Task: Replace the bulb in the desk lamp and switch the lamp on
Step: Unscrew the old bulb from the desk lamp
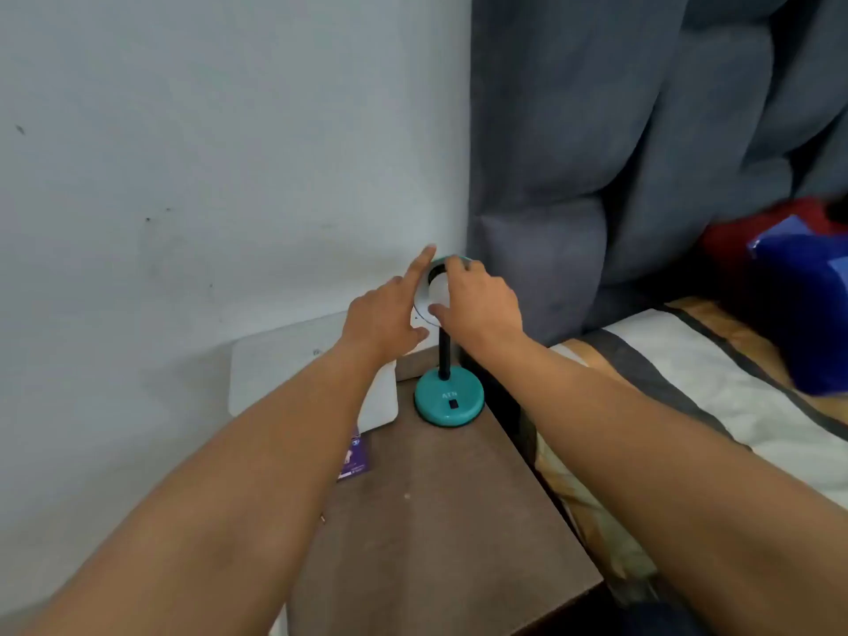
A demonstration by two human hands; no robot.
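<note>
A teal desk lamp stands at the far end of a brown bedside table (pixel 440 521), its round base (pixel 449 400) carrying a small black switch and a black stem rising from it. The teal shade (pixel 440 263) is tilted toward me, and a white bulb (pixel 438 289) sits inside it. My right hand (pixel 482 305) has its fingers and thumb closed around the bulb. Against the shade's left rim rests my left hand (pixel 387 314), index finger stretched up along the rim and thumb below it.
A white flat panel (pixel 293 360) leans against the wall left of the lamp. A small purple card (pixel 354 459) lies at the table's left edge. A bed with a striped cover (pixel 716 397) and a grey headboard is on the right, with a blue bag (pixel 807 309) on it.
</note>
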